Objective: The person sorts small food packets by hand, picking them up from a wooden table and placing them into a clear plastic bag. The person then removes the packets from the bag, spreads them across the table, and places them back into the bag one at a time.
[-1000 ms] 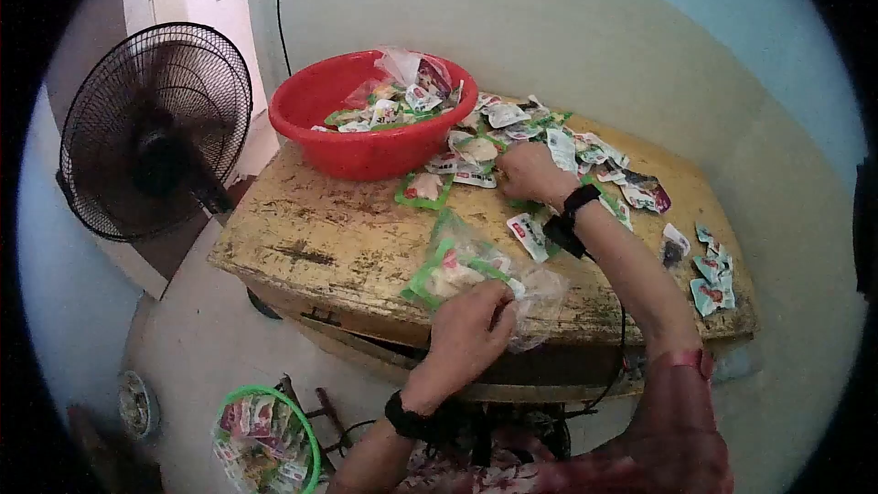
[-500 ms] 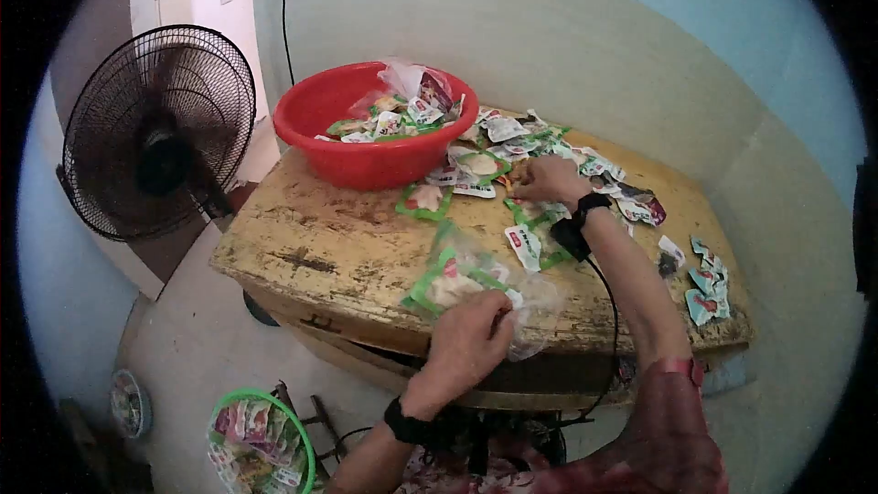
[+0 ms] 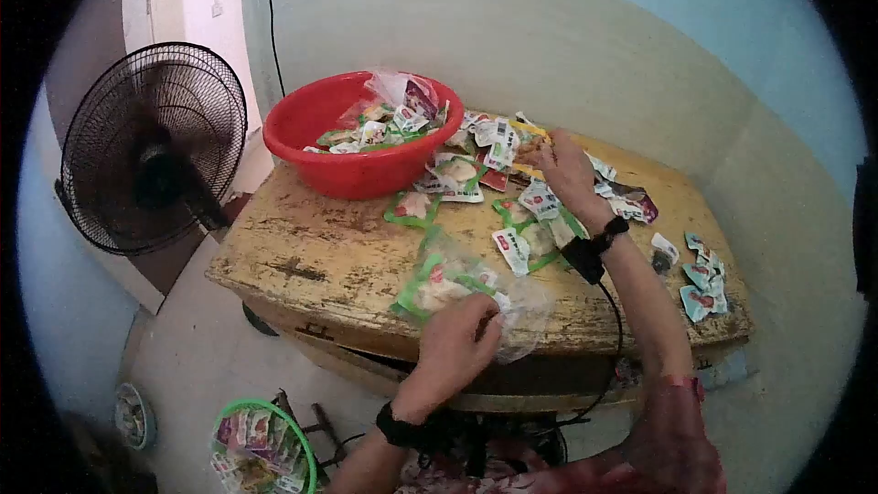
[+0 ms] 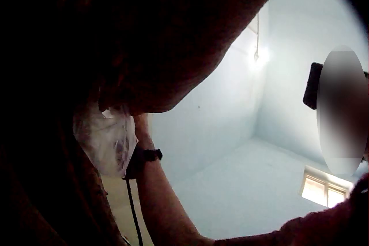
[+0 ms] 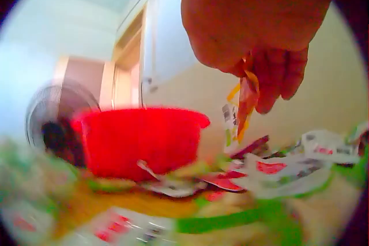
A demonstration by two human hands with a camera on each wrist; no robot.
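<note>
My left hand (image 3: 457,340) pinches the edge of a clear plastic bag (image 3: 523,316) near the table's front edge. Inside the bag lies a green-edged food packet (image 3: 437,291). In the left wrist view the hand is dark, and part of the crumpled bag (image 4: 109,142) hangs from it. Over the pile of packets at the back, my right hand (image 3: 572,174) pinches an orange-and-yellow packet (image 5: 248,104) between thumb and fingers. That packet hangs down above the heap in the right wrist view. White and green packets (image 3: 540,201) are spread below the hand.
A red basin (image 3: 343,174) with several packets stands at the back left. Small light-blue packets (image 3: 704,284) lie at the table's right end. A fan (image 3: 155,146) stands left of the table (image 3: 274,247); a green-rimmed basket (image 3: 311,453) is on the floor. A cable (image 3: 617,338) trails from the right wrist.
My right hand has moved right and toward the back of the pile and has picked up the orange-and-yellow packet. The left hand still holds the bag in place.
</note>
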